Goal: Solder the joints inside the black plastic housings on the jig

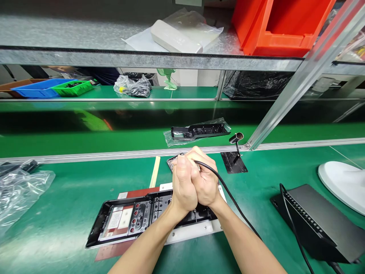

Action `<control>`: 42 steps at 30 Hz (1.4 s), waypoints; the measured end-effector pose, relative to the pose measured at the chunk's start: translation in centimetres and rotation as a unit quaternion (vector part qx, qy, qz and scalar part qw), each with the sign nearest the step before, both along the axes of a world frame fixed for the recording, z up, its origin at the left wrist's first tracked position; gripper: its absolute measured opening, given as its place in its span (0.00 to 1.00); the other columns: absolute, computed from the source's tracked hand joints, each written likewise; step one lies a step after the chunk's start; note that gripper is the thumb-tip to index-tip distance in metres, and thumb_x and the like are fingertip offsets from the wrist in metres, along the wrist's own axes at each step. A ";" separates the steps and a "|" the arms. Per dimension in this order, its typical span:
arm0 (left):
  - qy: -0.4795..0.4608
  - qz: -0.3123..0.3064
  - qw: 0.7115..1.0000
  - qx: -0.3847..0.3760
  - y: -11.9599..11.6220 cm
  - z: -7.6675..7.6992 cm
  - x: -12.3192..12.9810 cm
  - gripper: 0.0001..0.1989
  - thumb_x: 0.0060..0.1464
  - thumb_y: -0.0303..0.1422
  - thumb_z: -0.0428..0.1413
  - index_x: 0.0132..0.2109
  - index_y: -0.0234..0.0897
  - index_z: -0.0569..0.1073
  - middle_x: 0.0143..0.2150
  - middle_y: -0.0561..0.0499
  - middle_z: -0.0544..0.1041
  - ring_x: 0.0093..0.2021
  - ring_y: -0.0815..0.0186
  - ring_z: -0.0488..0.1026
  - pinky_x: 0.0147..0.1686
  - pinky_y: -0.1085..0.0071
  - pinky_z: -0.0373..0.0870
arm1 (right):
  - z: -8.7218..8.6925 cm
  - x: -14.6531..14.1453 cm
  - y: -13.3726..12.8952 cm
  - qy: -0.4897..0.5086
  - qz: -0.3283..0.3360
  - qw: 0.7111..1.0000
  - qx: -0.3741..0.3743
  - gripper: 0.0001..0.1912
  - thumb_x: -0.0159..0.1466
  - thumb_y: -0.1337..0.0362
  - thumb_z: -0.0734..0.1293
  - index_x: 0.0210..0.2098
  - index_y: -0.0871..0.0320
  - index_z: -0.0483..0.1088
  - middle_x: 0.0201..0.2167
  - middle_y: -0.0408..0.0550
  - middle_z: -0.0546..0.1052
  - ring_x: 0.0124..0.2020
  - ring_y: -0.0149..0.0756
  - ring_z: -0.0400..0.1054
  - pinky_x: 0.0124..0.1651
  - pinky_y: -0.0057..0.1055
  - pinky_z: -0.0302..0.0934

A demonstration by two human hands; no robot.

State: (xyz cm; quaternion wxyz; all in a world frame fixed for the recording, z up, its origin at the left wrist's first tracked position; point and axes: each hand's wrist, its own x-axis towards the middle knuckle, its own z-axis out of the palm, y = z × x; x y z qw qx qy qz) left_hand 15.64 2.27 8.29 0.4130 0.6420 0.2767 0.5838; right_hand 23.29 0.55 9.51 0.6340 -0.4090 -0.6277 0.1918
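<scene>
Left hand (184, 186) and right hand (207, 182) clenched together, anything gripped hidden (a black cable (225, 186) trails out); beneath the fingers, a black casing (142, 217) is apparently being worked, calling for steadiness.

A glossy green tabletop (71, 198) bears a flat white-and-reddish-brown fixture (194, 230) near its middle, a pale yellow strip (154, 173) reaching away behind it. Beside the strip sits a small dark tray of tiny metal pieces (170, 163); rightward stand a black flat-based metal stand (229, 163), a black slotted box (327, 220) and a rounded white base (343, 182). Crumpled clear plastic (25, 196) lies at left.
</scene>
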 end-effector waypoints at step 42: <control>-0.003 0.006 1.000 0.006 0.0 0.0 0.0 0.26 0.71 0.47 0.36 0.26 0.40 0.57 0.24 0.51 0.64 0.27 0.65 0.65 0.29 0.65 0.66 | -0.1 0.0 0.1 0.006 0.000 1.000 0.004 0.17 0.70 0.57 0.59 0.29 0.57 0.72 0.29 0.45 0.71 0.32 0.35 0.64 0.37 0.35 0.60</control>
